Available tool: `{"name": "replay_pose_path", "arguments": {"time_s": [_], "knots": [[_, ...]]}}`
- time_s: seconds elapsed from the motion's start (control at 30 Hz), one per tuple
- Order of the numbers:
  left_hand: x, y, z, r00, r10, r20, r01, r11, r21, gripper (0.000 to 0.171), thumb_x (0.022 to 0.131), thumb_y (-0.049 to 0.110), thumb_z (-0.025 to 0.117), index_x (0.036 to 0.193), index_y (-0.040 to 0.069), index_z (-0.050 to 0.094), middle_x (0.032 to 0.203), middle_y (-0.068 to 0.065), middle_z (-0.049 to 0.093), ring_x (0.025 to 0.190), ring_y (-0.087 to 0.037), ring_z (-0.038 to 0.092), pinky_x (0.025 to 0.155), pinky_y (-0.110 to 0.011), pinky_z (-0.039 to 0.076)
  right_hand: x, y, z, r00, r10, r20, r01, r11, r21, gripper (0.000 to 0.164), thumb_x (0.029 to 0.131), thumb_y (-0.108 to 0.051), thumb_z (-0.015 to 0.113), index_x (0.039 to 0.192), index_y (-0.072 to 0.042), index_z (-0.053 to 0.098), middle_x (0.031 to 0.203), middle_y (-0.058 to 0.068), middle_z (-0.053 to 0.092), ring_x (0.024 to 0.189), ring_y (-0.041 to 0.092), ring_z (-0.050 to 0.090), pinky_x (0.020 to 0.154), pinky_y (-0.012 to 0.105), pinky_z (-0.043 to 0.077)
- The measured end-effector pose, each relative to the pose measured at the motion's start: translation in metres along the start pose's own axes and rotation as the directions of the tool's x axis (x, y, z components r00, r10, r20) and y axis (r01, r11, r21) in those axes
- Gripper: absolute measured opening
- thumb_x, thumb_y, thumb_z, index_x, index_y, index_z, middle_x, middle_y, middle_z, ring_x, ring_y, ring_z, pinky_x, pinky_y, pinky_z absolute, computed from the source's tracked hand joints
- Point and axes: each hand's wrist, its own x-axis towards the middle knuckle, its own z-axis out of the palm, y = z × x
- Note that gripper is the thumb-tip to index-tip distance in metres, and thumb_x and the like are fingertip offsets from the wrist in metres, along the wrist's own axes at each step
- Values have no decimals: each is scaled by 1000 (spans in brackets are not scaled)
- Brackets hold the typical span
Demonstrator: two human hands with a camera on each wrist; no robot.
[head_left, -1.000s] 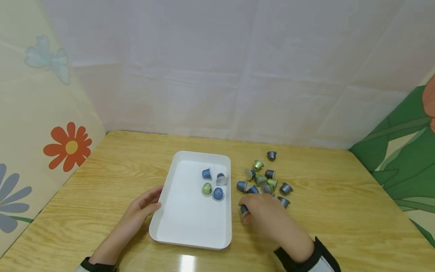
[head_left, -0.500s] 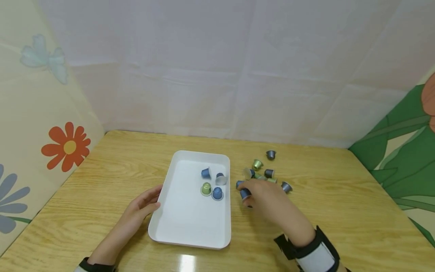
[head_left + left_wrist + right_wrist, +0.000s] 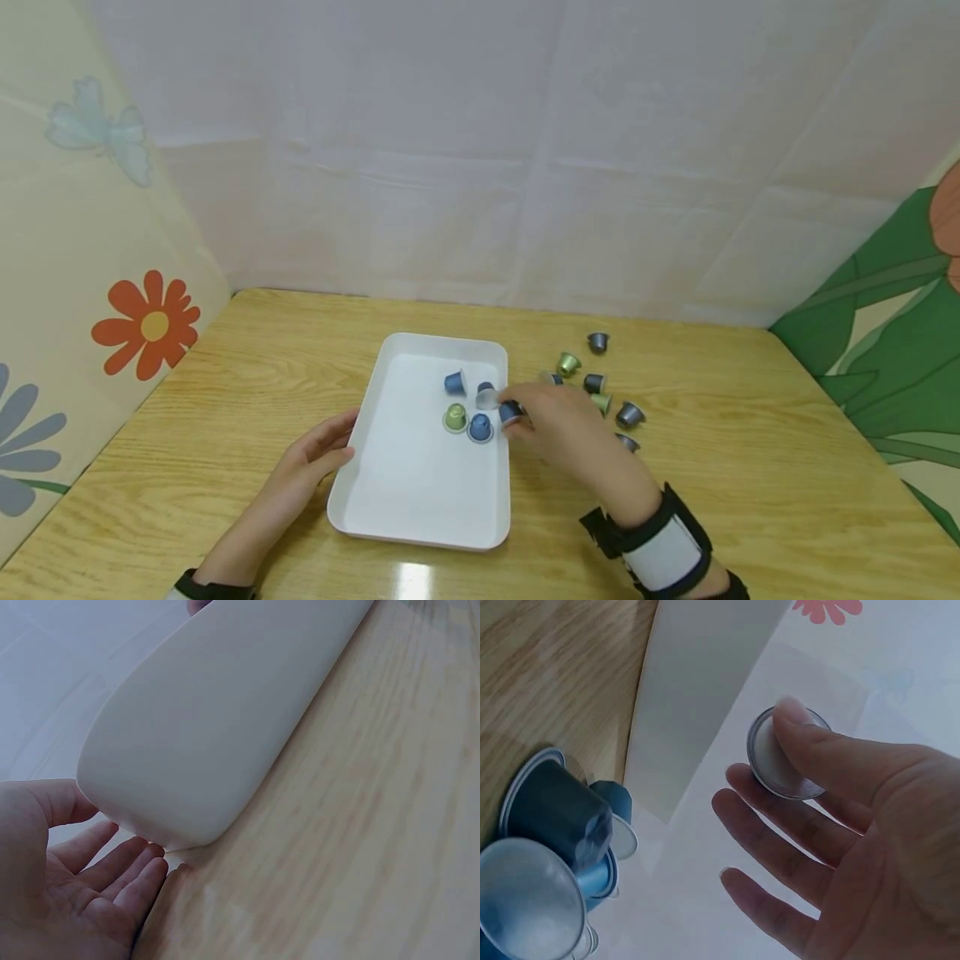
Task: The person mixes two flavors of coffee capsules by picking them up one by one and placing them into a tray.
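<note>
Behind the light-brown wooden desk [image 3: 757, 450] there hangs a creased whitish cloth [image 3: 480, 158], at its left a cream-coloured panel [image 3: 52, 229] carries a pale-blue butterfly [image 3: 103, 131], a red flower with yellow centre [image 3: 153, 326] and a grey-blue flower [image 3: 30, 459], and at its right are large green leaves [image 3: 900, 354].

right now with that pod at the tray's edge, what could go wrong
The right grip pinches a dark pod at the right edge of the tray; a slip might drop it outside.
Lowering it straight in could knock the blue pod or silver-faced pod just inside.
The left grip only touches the opposite side, so a bump might shift the tray.
</note>
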Motion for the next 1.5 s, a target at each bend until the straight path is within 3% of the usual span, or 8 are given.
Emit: {"name": "replay_pose_path", "arguments": {"time_s": [0.2,0.33,0.5,0.63,0.8,1.17,1.5], "knots": [[0,-1,0,1000,0,-3,0,1000,-6,51,99,9,56,145,-7,41,144,-24,48,116,-1,54,94,-17,44,6,-4,9,993,-119,-29,118,993,-29,36,81,-18,83,114,-10,72,110,2,70,97,17,65,80,33,54],[0,0,0,1000,-1,-5,1,1000,-4,51,99,9,56,145,-6,41,144,-24,48,116,-1,54,94,-17,44,9,-5,16,966,-246,-76,240,968,-79,34,80,-19,84,111,-10,72,104,2,66,90,16,63,75,30,53],[0,0,-1,1000,-2,2,2,1000,2,52,99,9,56,146,-6,41,144,-24,48,120,-9,53,94,-18,45,13,-8,24,943,-321,-81,316,946,-70,32,79,-16,85,108,-10,73,100,0,66,89,15,62,76,30,53],[0,-1,-1,1000,-8,2,8,1000,4,52,99,10,56,146,-5,41,144,-23,48,123,-13,52,94,-19,45,13,-11,27,943,-332,-36,332,943,-15,32,79,-15,84,108,-11,72,101,0,68,92,16,63,81,32,53],[1,-1,0,1000,-9,-9,9,1000,-3,52,99,9,57,146,-5,42,144,-23,48,118,-4,54,94,-19,45,13,-12,29,938,-347,4,346,937,38,29,79,-12,84,106,-10,73,101,0,69,93,15,62,81,31,53],[1,0,0,1000,-4,-14,4,1000,6,51,98,9,57,145,-6,42,143,-24,49,116,-2,54,93,-18,45,16,-13,36,928,-370,36,371,929,-18,24,80,-13,83,103,-10,77,98,-1,71,97,16,61,89,33,50],[0,0,-1,1000,-9,-8,9,1000,5,52,99,10,57,146,-5,41,144,-23,48,119,-5,53,95,-17,43,16,-12,38,939,-339,54,340,940,-15,27,82,-14,82,109,-11,76,102,-1,71,100,17,60,91,36,50]]}}
